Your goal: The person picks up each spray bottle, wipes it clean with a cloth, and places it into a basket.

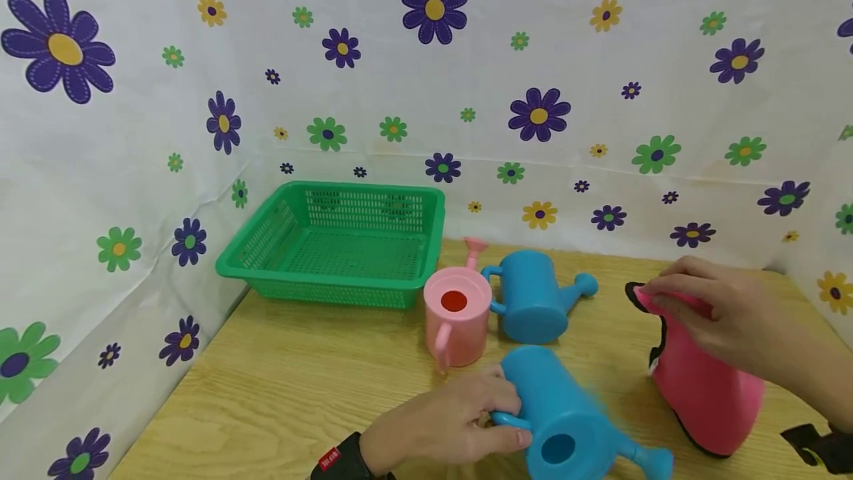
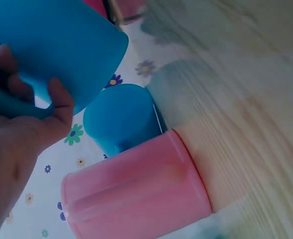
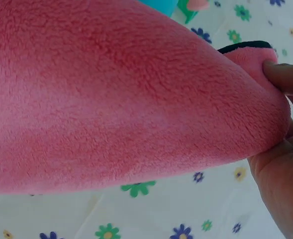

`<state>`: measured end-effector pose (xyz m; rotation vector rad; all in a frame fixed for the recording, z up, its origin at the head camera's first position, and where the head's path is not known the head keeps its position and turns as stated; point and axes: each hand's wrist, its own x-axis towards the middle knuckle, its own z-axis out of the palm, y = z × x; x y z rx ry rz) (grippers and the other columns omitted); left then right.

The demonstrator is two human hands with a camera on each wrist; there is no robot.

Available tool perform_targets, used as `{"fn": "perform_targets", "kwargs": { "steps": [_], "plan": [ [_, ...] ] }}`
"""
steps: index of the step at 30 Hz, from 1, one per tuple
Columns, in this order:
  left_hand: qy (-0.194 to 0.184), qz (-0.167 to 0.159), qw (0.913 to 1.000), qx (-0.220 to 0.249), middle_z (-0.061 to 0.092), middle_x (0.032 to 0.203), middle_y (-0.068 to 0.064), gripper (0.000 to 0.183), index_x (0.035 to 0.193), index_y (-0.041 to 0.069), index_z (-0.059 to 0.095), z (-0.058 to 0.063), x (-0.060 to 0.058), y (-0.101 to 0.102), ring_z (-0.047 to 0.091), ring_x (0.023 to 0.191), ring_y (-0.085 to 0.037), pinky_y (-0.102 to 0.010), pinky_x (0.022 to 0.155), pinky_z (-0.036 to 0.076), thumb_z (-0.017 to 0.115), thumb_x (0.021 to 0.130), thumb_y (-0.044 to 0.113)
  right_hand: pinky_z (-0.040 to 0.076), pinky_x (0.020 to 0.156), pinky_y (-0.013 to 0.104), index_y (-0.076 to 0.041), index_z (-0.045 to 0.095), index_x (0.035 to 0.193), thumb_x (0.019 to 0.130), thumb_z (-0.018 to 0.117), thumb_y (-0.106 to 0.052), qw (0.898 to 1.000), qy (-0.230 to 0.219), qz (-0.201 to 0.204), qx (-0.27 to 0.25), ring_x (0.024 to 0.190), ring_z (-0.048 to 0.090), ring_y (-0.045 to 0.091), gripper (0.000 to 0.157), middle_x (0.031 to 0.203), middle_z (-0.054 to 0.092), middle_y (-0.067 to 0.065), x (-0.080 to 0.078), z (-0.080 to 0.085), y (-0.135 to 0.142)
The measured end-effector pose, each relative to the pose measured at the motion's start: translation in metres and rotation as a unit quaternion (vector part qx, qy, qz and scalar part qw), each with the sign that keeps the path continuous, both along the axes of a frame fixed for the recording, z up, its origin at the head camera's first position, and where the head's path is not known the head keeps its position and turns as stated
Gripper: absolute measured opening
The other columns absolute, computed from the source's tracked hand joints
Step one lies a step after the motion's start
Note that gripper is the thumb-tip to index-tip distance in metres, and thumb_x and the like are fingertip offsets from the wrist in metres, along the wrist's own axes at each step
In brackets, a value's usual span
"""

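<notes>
My left hand [image 1: 460, 413] grips the handle of a blue watering can [image 1: 553, 398], which is tilted on its side with its spout to the lower right. In the left wrist view, fingers curl round that handle. On the right, my right hand [image 1: 726, 310] pinches the top of a pink fleecy cloth [image 1: 713, 391] with black edging, which hangs down in a fold. The right wrist view shows the thumb on the pink cloth [image 3: 136, 99] near its black-trimmed corner. Just behind the held can are a pink watering can [image 1: 466, 328], standing upright, and another blue watering can [image 1: 526, 295], lying on its side.
A green plastic basket [image 1: 333, 295] with perforated walls stands at the back left of the wooden table [image 1: 280, 384]. White flower-printed sheeting [image 1: 400, 72] rises behind the table and along its left side.
</notes>
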<state>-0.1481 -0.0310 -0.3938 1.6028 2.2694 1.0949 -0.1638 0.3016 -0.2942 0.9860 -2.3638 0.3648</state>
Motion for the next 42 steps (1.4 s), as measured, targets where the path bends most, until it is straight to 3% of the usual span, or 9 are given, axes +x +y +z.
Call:
{"fn": "perform_targets", "kwargs": {
  "steps": [1, 5, 6, 10, 13, 18, 23, 32, 42],
  "plan": [
    [0.013, 0.006, 0.9999, 0.005, 0.04, 0.061, 0.005, 0.037, 0.064, 0.015, 0.047, -0.001, 0.0, -0.001, 0.044, 0.082, -0.001, -0.015, 0.067, 0.035, 0.056, 0.096, 0.03, 0.049, 0.052, 0.008, -0.011, 0.076, 0.088, 0.082, 0.077, -0.024, 1.0, -0.003, 0.021, -0.001, 0.064, 0.056, 0.004, 0.014, 0.084, 0.062, -0.008, 0.001, -0.001, -0.005],
    [0.057, 0.009, 0.9983, 0.013, 0.04, 0.062, 0.006, 0.033, 0.066, 0.016, 0.045, -0.006, 0.003, 0.0, 0.042, 0.082, -0.001, -0.014, 0.067, 0.035, 0.057, 0.095, 0.029, 0.049, 0.053, 0.009, -0.011, 0.074, 0.089, 0.1, 0.038, -0.05, 0.993, -0.024, 0.111, -0.01, 0.065, 0.055, 0.001, 0.053, 0.084, 0.061, -0.008, 0.003, -0.005, -0.025],
    [0.063, 0.01, 0.9979, 0.013, 0.04, 0.063, 0.006, 0.032, 0.068, 0.016, 0.045, -0.007, 0.004, 0.001, 0.042, 0.084, -0.001, -0.013, 0.067, 0.035, 0.056, 0.096, 0.029, 0.05, 0.054, 0.009, -0.012, 0.074, 0.09, 0.1, 0.039, -0.049, 0.992, -0.032, 0.124, -0.007, 0.066, 0.056, 0.001, 0.051, 0.085, 0.061, -0.008, 0.004, -0.005, -0.029],
    [0.076, 0.016, 0.9966, 0.027, 0.041, 0.067, 0.005, 0.03, 0.073, 0.016, 0.044, -0.01, 0.004, 0.003, 0.042, 0.083, -0.003, -0.013, 0.067, 0.032, 0.058, 0.096, 0.027, 0.057, 0.057, 0.018, -0.013, 0.074, 0.094, 0.087, 0.073, -0.018, 0.985, -0.076, 0.154, 0.007, 0.071, 0.059, 0.004, 0.009, 0.088, 0.062, -0.006, 0.006, -0.007, -0.046],
    [0.065, 0.018, 0.9965, 0.049, 0.041, 0.07, 0.004, 0.03, 0.074, 0.015, 0.045, -0.012, 0.005, 0.004, 0.042, 0.08, -0.003, -0.012, 0.067, 0.032, 0.065, 0.093, 0.026, 0.059, 0.057, 0.024, -0.015, 0.073, 0.096, 0.069, 0.08, 0.005, 0.981, -0.116, 0.152, 0.018, 0.073, 0.059, 0.006, 0.035, 0.089, 0.063, -0.005, 0.009, -0.005, -0.054],
    [0.049, 0.017, 0.9964, 0.067, 0.039, 0.064, 0.001, 0.035, 0.067, 0.013, 0.048, -0.011, 0.005, 0.001, 0.043, 0.073, -0.004, -0.011, 0.063, 0.032, 0.078, 0.08, 0.026, 0.06, 0.058, 0.027, -0.017, 0.072, 0.098, 0.073, 0.078, 0.005, 0.974, -0.162, 0.154, 0.024, 0.075, 0.059, 0.006, 0.034, 0.09, 0.063, -0.006, 0.011, -0.002, -0.058],
    [0.072, -0.006, 0.9946, 0.074, 0.038, 0.053, 0.001, 0.041, 0.056, 0.013, 0.048, -0.003, -0.002, -0.002, 0.04, 0.062, -0.003, -0.012, 0.056, 0.03, 0.084, 0.073, 0.024, 0.061, 0.061, 0.027, -0.018, 0.073, 0.1, 0.076, 0.078, -0.001, 0.969, -0.193, 0.147, 0.052, 0.078, 0.059, 0.005, 0.03, 0.092, 0.063, -0.007, 0.01, 0.001, -0.063],
    [0.077, -0.076, 0.9926, 0.055, 0.042, 0.047, 0.003, 0.041, 0.052, 0.014, 0.048, 0.001, -0.008, 0.004, 0.039, 0.059, 0.0, -0.011, 0.052, 0.028, 0.081, 0.075, 0.023, 0.061, 0.07, 0.031, -0.014, 0.073, 0.108, 0.084, 0.074, -0.01, 0.951, -0.25, 0.134, 0.123, 0.083, 0.06, 0.009, 0.024, 0.094, 0.066, -0.004, -0.004, 0.003, -0.084],
    [0.143, -0.077, 0.9863, 0.031, 0.045, 0.046, 0.006, 0.043, 0.051, 0.016, 0.049, 0.001, -0.011, 0.007, 0.039, 0.06, -0.002, -0.014, 0.059, 0.024, 0.081, 0.075, 0.031, 0.061, 0.077, 0.036, -0.014, 0.073, 0.103, 0.089, 0.069, -0.014, 0.946, -0.266, 0.144, 0.121, 0.084, 0.061, 0.007, 0.015, 0.093, 0.065, -0.005, -0.014, -0.01, -0.095]
  ]
}}
